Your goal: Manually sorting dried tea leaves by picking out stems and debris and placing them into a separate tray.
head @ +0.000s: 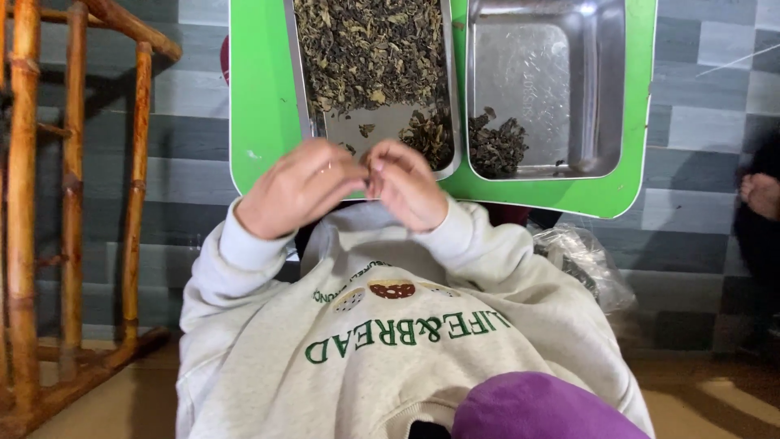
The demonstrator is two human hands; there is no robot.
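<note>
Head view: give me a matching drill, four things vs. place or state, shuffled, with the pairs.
Things:
1. left metal tray
2. right metal tray
3. plastic bag
4. bamboo frame

Place or state:
A. mostly bare, small dark pile in one corner
B. far left of the picture
C. heaped with dried leaves
D. below the green board's right corner

Pairs: 1-C, 2-A, 3-D, 4-B

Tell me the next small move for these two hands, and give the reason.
Probably drop the picked bit into the right steel tray. Left hand and right hand pinch together at the near edge of the left tray; the right one holds only a small sorted pile.
</note>
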